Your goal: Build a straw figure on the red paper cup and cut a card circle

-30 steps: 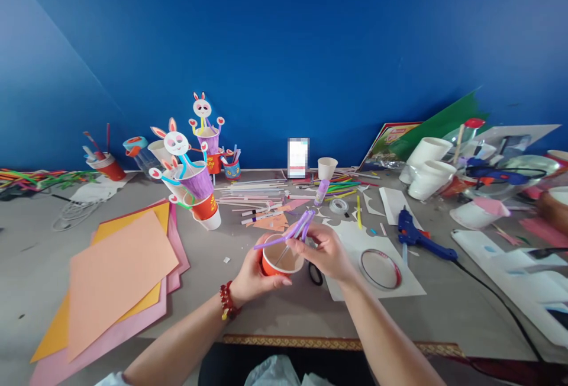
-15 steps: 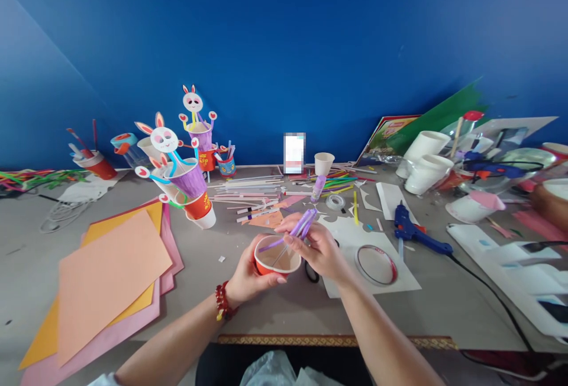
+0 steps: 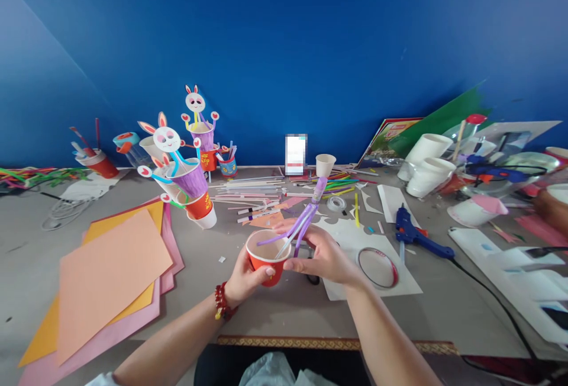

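A rabbit figure (image 3: 186,179) stands left of the left hand (image 3: 243,276), which grips the red cup (image 3: 268,272) above the table. Purple straws (image 3: 303,221) lean out over the cup's right rim. The right hand (image 3: 326,254) is beside them, thumb and fingers parted; whether it grips them cannot be determined.

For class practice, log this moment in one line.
left hand: holding red cup | right hand: at purple straws, grip unclear | straws: partly inside cup | glue gun: on table
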### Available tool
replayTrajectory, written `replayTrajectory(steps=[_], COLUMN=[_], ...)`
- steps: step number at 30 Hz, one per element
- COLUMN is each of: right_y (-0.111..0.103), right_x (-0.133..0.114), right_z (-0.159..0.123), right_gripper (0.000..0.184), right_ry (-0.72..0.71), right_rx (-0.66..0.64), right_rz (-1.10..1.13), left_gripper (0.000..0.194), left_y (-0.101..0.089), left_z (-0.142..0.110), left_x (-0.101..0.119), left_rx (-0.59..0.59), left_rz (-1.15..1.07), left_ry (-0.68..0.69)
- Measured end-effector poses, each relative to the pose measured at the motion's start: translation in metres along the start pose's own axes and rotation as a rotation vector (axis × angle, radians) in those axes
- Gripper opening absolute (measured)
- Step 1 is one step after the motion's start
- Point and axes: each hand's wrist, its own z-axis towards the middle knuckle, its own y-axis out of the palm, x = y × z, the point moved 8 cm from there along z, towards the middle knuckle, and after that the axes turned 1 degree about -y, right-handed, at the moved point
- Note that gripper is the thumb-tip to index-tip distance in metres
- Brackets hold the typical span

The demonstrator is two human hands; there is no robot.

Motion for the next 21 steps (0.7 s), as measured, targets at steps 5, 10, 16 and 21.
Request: replayTrajectory(steps=[5, 10, 16, 21], right_y=[0.001, 0.001, -0.002, -0.002], right_x=[0.004, 0.006, 0.003, -0.002], right_z=[0.0, 0.001, 0.001, 0.002], right_gripper=[0.046, 0.037, 0.034, 0.034], right_ry=[0.015, 0.058, 0.042, -0.003], right_rx=[-0.007, 0.003, 0.038, 0.072], right_rz=[0.051, 0.009, -0.044, -0.066], left_gripper=[0.071, 0.072, 0.084, 0.071], left_y=[-0.003, -0.002, -0.004, -0.005], left_z=[0.0, -0.002, 0.0, 0.0], left_x=[0.011, 0.014, 0.018, 0.024], left_rx=[0.007, -0.029, -0.015, 0.014], left_rz=[0.058, 0.045, 0.03, 0.048], left_ry=[0.081, 0.109, 0.131, 0.154])
